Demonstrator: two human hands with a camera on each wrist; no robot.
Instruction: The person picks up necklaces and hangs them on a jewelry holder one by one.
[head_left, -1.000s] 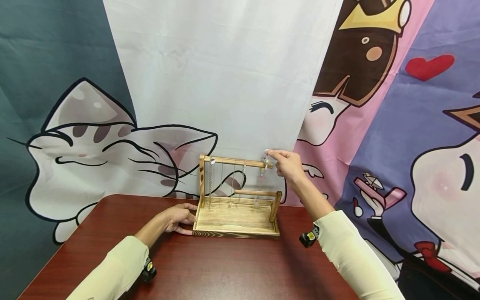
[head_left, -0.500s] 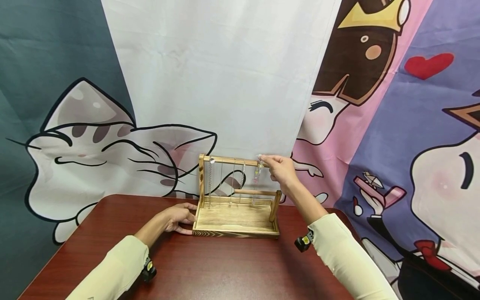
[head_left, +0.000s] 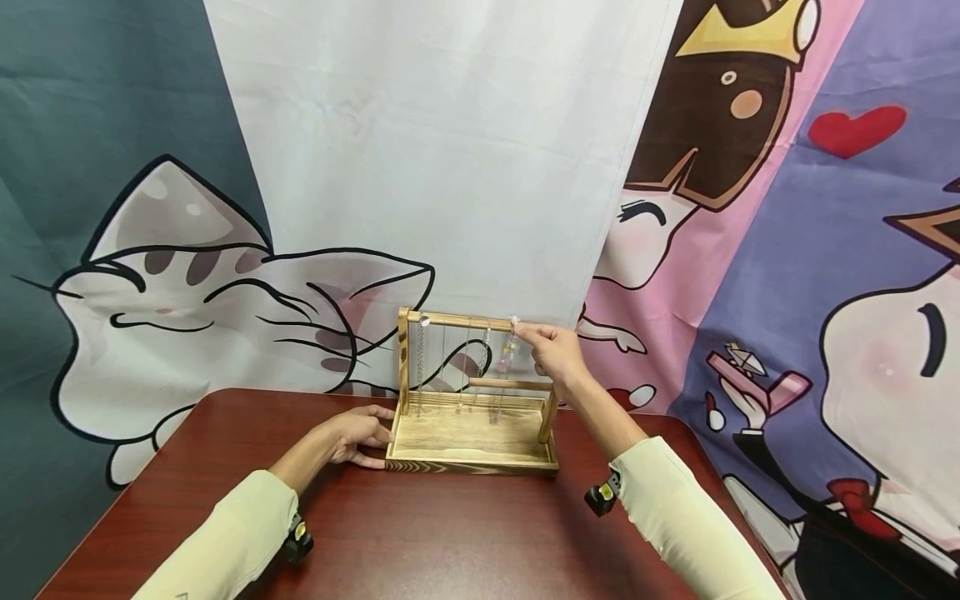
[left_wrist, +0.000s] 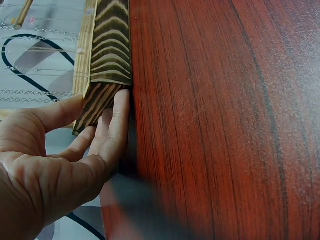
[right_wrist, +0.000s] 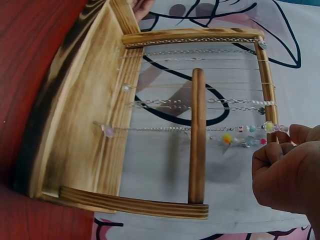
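Observation:
A wooden jewelry stand (head_left: 472, 467) has a shallow tray, a high bar (head_left: 450, 320) and a shorter low bar (right_wrist: 198, 150). My left hand (head_left: 358, 436) holds the tray's left end, thumb at the upper edge and fingers along the lower one, as the left wrist view shows. At the free right end of the high bar, my right hand (head_left: 557, 352) pinches a beaded necklace (right_wrist: 246, 128). Its colorful beads lie over the bar, and its chain hangs down with a pale pink pendant (right_wrist: 108, 131) by the tray.
Several thin chains, among them a thick silver chain (right_wrist: 200, 40), hang from the high bar left of the beaded necklace. The stand is on a reddish-brown table (head_left: 450, 542). Behind the table hangs a cartoon-printed cloth (head_left: 450, 167).
My right hand has moved left and down with the beaded necklace, from above the high bar's right end to the bar itself. My left hand and the stand have kept their place.

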